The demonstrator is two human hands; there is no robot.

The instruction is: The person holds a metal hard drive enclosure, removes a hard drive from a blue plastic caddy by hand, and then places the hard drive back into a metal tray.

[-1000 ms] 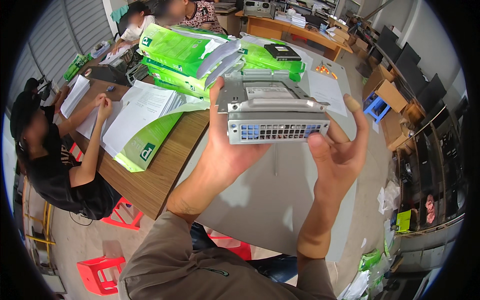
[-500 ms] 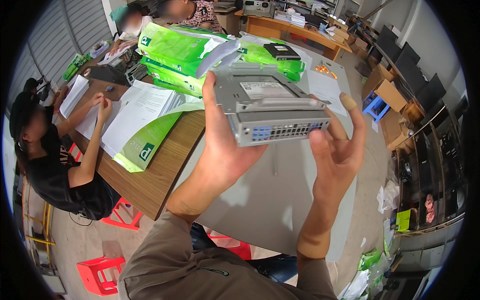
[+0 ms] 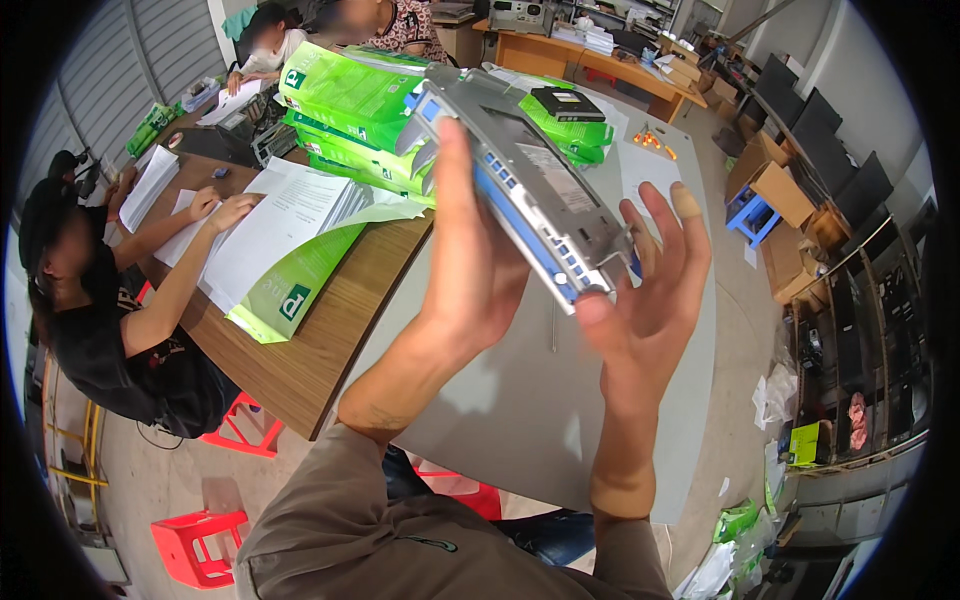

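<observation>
A flat grey metal drive cage with blue strips and rows of slots along its side is held above the grey table, tilted with its near end down to the right. My left hand is closed round its left side, the thumb pressed along the slotted edge and the other fingers hidden beneath. At the near lower corner, my right hand grips with the thumb in front, while several fingers stand up loosely behind. A thin screwdriver-like rod lies on the table below the cage.
Green paper packs are stacked beyond my left hand, and a black drive rests on another pack. Orange-handled tools lie at the far right. A person in black sits left by an opened ream. Red stools stand below.
The drive cage has turned in my hands from showing its perforated end to showing its long slotted side, near end lower. The person at left has moved both hands onto the paper.
</observation>
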